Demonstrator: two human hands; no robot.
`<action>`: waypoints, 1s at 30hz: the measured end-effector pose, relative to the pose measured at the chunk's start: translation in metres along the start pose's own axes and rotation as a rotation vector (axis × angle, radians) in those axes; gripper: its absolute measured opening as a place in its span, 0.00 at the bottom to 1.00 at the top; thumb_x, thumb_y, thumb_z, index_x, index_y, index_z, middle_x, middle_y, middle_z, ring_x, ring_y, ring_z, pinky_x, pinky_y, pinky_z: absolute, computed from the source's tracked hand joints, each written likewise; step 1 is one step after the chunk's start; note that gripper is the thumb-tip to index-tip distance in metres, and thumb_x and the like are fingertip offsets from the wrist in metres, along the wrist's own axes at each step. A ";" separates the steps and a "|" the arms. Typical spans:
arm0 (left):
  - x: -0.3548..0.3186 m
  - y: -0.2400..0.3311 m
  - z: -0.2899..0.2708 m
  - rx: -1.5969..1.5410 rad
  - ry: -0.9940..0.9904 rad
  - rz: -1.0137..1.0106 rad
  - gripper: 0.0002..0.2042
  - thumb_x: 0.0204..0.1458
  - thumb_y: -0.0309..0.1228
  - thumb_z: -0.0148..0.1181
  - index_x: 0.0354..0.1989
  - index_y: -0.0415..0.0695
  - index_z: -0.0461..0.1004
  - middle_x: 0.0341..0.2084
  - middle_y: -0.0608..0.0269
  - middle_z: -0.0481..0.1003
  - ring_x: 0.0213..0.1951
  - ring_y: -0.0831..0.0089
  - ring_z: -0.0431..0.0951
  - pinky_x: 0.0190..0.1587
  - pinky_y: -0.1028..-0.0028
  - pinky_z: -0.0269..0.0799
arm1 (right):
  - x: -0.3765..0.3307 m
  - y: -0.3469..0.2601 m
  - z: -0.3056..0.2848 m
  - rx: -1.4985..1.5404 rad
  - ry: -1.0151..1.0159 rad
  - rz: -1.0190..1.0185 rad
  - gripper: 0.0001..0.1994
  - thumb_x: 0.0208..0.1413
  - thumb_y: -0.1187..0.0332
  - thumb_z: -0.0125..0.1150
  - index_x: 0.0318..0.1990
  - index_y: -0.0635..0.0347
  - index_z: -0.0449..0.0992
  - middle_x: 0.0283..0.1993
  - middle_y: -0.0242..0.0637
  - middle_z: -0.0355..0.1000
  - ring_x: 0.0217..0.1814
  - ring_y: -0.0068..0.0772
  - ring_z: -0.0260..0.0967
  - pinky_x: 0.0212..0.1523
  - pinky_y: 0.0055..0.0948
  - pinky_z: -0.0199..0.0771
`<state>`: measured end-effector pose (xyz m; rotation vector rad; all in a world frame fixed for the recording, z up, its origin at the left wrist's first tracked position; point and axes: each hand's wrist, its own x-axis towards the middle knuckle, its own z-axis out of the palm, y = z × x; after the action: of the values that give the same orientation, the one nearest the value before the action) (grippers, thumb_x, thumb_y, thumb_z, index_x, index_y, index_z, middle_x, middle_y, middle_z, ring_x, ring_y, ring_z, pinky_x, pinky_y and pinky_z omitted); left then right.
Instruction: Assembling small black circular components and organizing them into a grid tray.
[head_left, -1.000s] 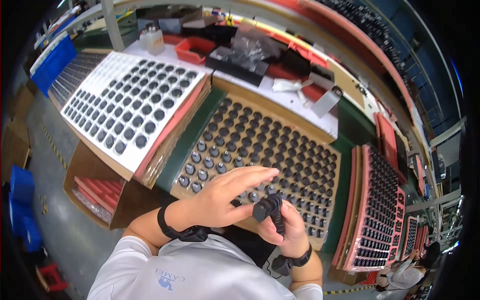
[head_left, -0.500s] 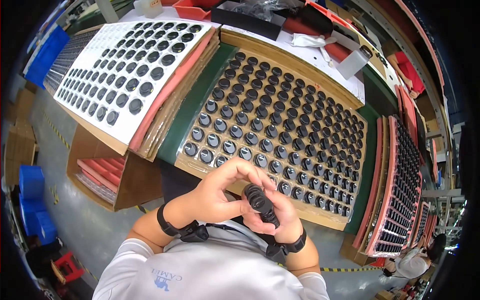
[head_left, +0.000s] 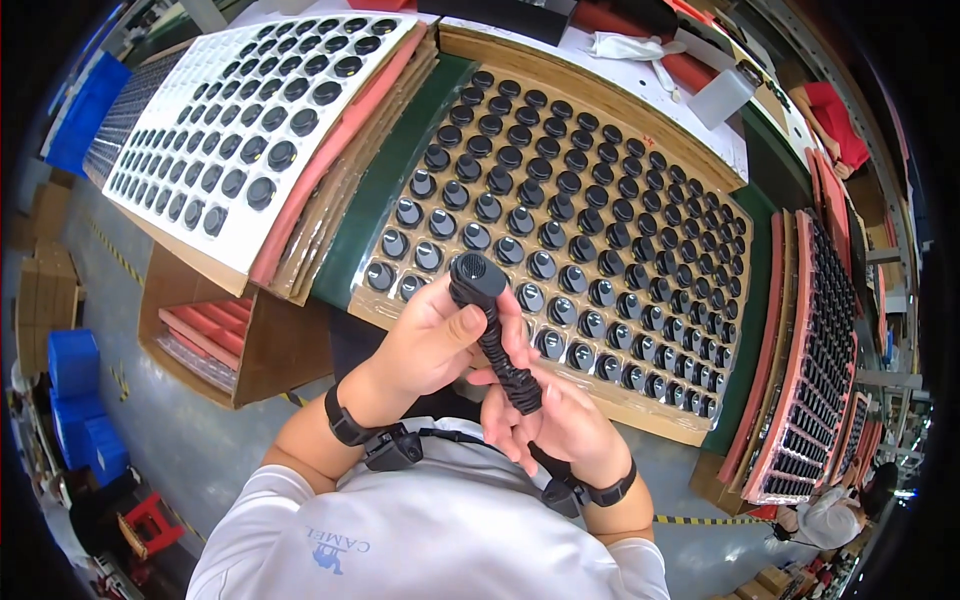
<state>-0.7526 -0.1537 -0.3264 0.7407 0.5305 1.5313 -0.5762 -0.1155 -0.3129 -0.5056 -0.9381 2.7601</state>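
Note:
A black piece (head_left: 493, 335) with a round meshed head and a ribbed, coiled-looking stem is held slantwise between my hands. My left hand (head_left: 425, 345) is closed on it just below the head, thumb on one side and fingers on the other. The stem's lower end rests in my right hand (head_left: 570, 425), whose fingers curl loosely around it, palm up. Beyond my hands lies a cardboard-edged tray (head_left: 660, 425) under clear plastic, filled with rows of round black parts. Both hands are just in front of its near edge.
To the left, a white tray (head_left: 235, 245) of black round parts tops a stack of pink and cardboard layers. Below it stands a cardboard box (head_left: 250, 380). Pink-edged trays (head_left: 755, 485) fill the right side. A translucent container (head_left: 720, 97) is at the back. A person in red (head_left: 838, 120) is at far right.
The black piece has moved up and left, and its meshed head now points up and away. My left hand has shifted to grip below the head; my right fingers have loosened. My view has shifted slightly.

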 end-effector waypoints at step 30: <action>-0.008 0.016 0.019 0.153 -0.014 -0.343 0.30 0.53 0.60 0.44 0.34 0.38 0.67 0.19 0.64 0.68 0.14 0.84 0.63 0.14 0.85 0.58 | 0.015 -0.037 0.030 -1.090 0.256 -0.724 0.11 0.52 0.73 0.59 0.43 0.67 0.74 0.28 0.29 0.63 0.28 0.18 0.57 0.30 0.17 0.57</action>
<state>-0.7493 -0.1648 -0.3030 0.7341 0.7308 1.1760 -0.5989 -0.0989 -0.2711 -0.4801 -1.9933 1.3554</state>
